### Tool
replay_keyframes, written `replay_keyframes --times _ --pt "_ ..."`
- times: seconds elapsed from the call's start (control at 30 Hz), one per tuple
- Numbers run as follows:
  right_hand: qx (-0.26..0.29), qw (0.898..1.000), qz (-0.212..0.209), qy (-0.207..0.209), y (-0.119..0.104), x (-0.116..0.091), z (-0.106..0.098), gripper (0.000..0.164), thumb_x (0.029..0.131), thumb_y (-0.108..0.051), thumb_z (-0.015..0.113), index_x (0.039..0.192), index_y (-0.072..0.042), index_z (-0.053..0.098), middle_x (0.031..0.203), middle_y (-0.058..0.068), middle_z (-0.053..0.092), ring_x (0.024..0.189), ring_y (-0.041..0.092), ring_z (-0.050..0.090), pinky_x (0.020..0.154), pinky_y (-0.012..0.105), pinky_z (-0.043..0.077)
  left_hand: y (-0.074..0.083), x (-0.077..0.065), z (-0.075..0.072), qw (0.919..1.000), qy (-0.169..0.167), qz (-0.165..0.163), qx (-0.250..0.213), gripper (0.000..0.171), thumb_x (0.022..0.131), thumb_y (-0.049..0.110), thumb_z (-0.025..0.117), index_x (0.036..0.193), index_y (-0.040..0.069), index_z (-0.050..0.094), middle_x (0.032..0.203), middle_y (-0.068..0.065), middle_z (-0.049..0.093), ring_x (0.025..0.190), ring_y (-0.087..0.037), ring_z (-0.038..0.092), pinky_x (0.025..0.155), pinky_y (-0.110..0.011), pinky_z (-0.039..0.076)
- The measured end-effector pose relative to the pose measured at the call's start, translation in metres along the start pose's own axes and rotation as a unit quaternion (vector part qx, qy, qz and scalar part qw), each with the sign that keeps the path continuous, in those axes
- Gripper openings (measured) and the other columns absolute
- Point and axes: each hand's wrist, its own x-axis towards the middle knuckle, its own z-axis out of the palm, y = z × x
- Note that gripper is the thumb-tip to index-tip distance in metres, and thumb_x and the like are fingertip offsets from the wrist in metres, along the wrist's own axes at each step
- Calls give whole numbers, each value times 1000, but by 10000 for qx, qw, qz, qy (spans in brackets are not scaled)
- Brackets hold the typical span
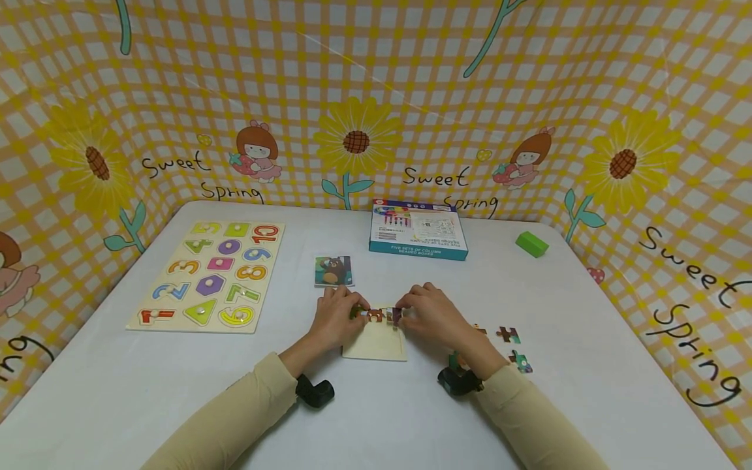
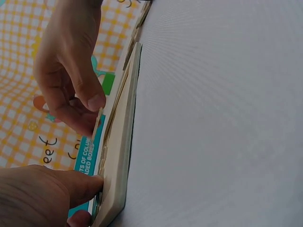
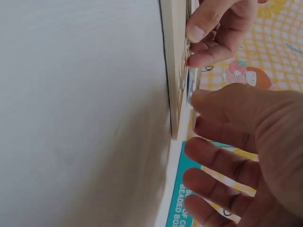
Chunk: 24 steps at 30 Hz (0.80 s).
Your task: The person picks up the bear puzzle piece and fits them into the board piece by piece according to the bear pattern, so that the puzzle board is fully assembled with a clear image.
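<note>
Soft light, R wrist pic dim w/ blurry shadow [image 3: 125, 175].

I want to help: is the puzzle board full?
No, only partly filled: the puzzle board shows bare wood at its near side, and loose puzzle pieces lie right of it.

Bare worktop [image 1: 382, 427] runs between the number board [image 1: 230, 277] and the picture card [image 1: 333, 271], giving a way through; the card lies just beyond the left hand [image 1: 337, 318], and the box [image 1: 418, 230] bars the way farther back; between the forearms [image 1: 235, 411], room lies on the near side of the wooden tray [image 1: 374, 346]; loose puzzle pieces [image 1: 508, 335] crowd the right forearm; toward the far right, the green block [image 1: 531, 244] stands well apart
</note>
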Motion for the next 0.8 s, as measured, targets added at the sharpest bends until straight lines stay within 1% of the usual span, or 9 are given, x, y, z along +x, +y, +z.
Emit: replay_keyframes --times 0.1,0.3,0.5,0.8 --pt "-23 10000 15 -55 0 2 2 23 78 -22 73 100 -13 72 95 2 65 89 19 50 81 37 42 0 0 0 10000 -11 5 2 13 82 20 70 94 16 70 92 -5 55 87 -21 37 75 -35 28" --pt "28 9999 -17 -108 -3 6 4 24 78 -24 74 98 -12 73 93 1 65 85 18 50 77 34 41 -3 1 2 10000 20 33 -7 12 82 18 69 93 17 69 92 -4 55 87 -20 37 75 -35 28" --pt "49 9999 3 -147 -4 9 5 22 78 -23 74 97 -12 73 92 1 65 86 18 52 76 35 43 -2 1 1 10000 -2 14 -30 12 81 18 69 93 16 70 92 -4 55 87 -20 37 74 -34 28" --pt "-97 9995 101 -266 -7 11 4 20 78 -23 74 96 -14 73 88 0 62 82 17 50 75 36 42 0 3 -1 9998 -91 -156 10 13 80 20 70 93 16 70 90 -3 55 90 -20 40 76 -34 29"
